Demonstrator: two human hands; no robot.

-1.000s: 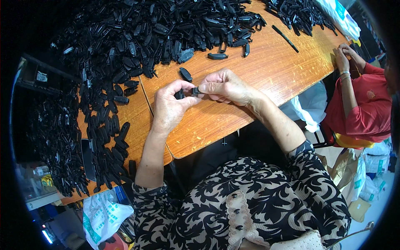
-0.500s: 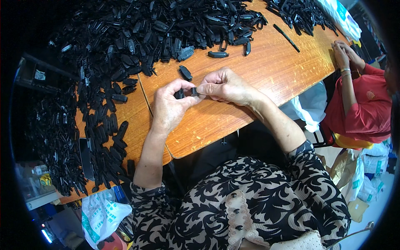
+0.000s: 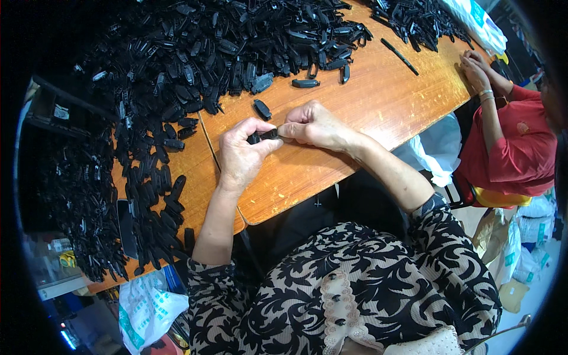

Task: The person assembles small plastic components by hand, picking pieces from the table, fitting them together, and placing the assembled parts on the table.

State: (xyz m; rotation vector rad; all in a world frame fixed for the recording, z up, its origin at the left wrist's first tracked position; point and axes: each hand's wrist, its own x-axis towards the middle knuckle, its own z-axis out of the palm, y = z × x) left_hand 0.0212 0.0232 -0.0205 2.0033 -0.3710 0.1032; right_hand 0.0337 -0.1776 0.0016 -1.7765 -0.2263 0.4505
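Hardly anything had shifted since the earlier frames: both hands stayed together over the wooden tabletop (image 3: pixel 367 112), near its front edge. The left hand (image 3: pixel 241 155) pinched one end of a small black plastic part (image 3: pixel 264 136) between thumb and fingertips, and the right hand (image 3: pixel 313 124), fingers curled tight, pinched the other end. A loose black piece (image 3: pixel 262 109) lay just behind them. A big heap of black plastic parts (image 3: pixel 195 53) covered the far and left sides. At the right edge, another person's hands (image 3: pixel 478 66) rested on the tabletop.
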